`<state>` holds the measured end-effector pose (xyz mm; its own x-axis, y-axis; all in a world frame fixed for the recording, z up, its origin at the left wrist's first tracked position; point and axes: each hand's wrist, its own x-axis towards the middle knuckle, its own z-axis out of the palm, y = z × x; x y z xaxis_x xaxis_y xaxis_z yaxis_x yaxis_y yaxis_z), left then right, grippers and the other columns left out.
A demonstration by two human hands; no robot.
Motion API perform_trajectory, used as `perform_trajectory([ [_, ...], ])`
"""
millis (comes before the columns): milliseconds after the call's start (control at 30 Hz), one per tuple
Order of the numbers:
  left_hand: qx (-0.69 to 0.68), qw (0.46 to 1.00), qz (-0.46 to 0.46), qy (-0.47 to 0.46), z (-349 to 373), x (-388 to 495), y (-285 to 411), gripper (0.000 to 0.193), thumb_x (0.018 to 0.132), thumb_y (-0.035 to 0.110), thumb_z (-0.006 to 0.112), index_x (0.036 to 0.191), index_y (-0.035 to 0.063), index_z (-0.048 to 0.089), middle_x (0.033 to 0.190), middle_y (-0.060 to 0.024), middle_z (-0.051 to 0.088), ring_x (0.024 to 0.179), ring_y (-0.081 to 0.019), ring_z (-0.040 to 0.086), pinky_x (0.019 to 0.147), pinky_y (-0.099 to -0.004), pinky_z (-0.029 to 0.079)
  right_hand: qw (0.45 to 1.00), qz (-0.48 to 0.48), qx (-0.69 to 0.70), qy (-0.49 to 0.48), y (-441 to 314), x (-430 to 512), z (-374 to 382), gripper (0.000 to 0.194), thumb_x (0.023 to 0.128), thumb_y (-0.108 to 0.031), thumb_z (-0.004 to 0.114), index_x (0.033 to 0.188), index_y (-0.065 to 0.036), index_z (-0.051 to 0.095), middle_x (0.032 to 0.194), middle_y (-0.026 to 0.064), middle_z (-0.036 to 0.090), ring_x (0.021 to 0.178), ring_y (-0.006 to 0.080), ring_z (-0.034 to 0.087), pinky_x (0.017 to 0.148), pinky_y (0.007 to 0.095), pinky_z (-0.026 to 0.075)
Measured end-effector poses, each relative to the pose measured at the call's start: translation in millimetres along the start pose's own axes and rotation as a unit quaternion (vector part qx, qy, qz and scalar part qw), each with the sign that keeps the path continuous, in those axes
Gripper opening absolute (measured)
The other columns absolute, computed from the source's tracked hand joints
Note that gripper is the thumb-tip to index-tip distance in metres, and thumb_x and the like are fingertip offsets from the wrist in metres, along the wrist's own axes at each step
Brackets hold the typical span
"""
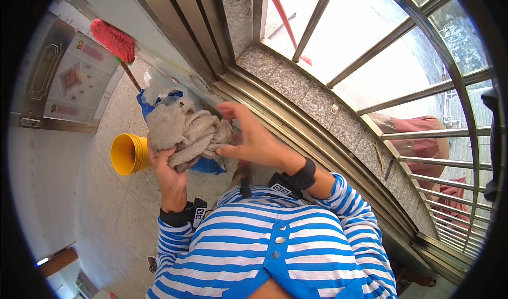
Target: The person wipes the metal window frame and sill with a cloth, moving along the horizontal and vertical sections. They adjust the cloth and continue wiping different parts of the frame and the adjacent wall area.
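Note:
A bunched grey-beige cloth [190,132] is held up in front of my body, beside the window sill. My left hand [168,170] grips its lower left side, with the thumb over the fabric. At the cloth's right side is my right hand [250,140], its thumb and fingers spread apart; the thumb tip reaches the edge of the cloth, and whether it touches is unclear. Behind and below the cloth, a blue and clear plastic bag [208,166] shows in part.
A yellow bucket [129,154] stands on the tiled floor at left. Beyond it a red duster [113,40] leans by the wall. Metal window tracks [278,120] and a granite sill [309,88] run along the right, with a wrench [380,156] near the steel bars [369,60].

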<state>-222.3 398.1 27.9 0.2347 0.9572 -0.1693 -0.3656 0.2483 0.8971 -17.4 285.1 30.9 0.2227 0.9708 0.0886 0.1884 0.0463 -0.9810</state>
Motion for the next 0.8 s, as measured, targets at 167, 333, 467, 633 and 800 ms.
perform_trajectory([
  [167,-0.077,0.996,-0.038,-0.026,-7,11,15,0.057,0.084,0.016,0.06,0.139,0.0054,0.053,0.135,-0.0149,0.06,0.125,-0.0333,0.058,0.106,-0.0465,0.05,0.995,0.081,0.055,-0.019,6,-2,-1,0.065,0.079,-0.006,0.078,0.135,-0.01,0.045,0.129,0.0135,0.05,0.123,0.0253,0.051,0.096,0.0366,0.05],
  [333,-0.138,0.987,-0.061,-0.062,1,16,21,0.055,0.089,0.02,0.062,0.141,0.0063,0.052,0.139,-0.0149,0.058,0.128,-0.032,0.057,0.108,-0.0464,0.048,0.98,0.007,0.108,0.167,-10,13,-21,0.025,0.081,0.006,0.063,0.105,-0.003,0.058,0.09,0.0051,0.062,0.088,0.0138,0.061,0.076,0.0289,0.054],
  [467,-0.063,0.988,-0.014,-0.142,32,26,10,0.063,0.091,0.019,0.075,0.144,0.004,0.044,0.14,-0.0114,0.054,0.127,-0.0257,0.055,0.113,-0.042,0.042,0.956,-0.098,-0.091,0.263,-26,44,-79,0.025,0.078,0.006,0.062,0.102,-0.001,0.062,0.094,0.0137,0.067,0.089,0.0241,0.067,0.081,0.0342,0.055],
  [633,0.116,0.964,0.098,-0.22,75,51,-29,0.061,0.087,0.009,0.077,0.141,0.0015,0.048,0.135,-0.0113,0.057,0.122,-0.0217,0.056,0.108,-0.0363,0.043,0.919,0.044,-0.379,0.104,8,100,-131,0.035,0.09,-0.005,0.056,0.124,-0.005,0.066,0.126,0.0205,0.064,0.124,0.0343,0.058,0.105,0.0479,0.048],
  [800,0.227,0.919,0.156,-0.281,81,56,-52,0.055,0.086,0.008,0.077,0.134,-0.0019,0.052,0.129,-0.0129,0.06,0.118,-0.021,0.057,0.104,-0.0341,0.043,0.858,-0.033,-0.509,0.07,74,96,-111,0.037,0.096,-0.028,0.043,0.1,-0.005,0.071,0.12,0.0158,0.067,0.12,0.0351,0.055,0.102,0.0443,0.045],
])
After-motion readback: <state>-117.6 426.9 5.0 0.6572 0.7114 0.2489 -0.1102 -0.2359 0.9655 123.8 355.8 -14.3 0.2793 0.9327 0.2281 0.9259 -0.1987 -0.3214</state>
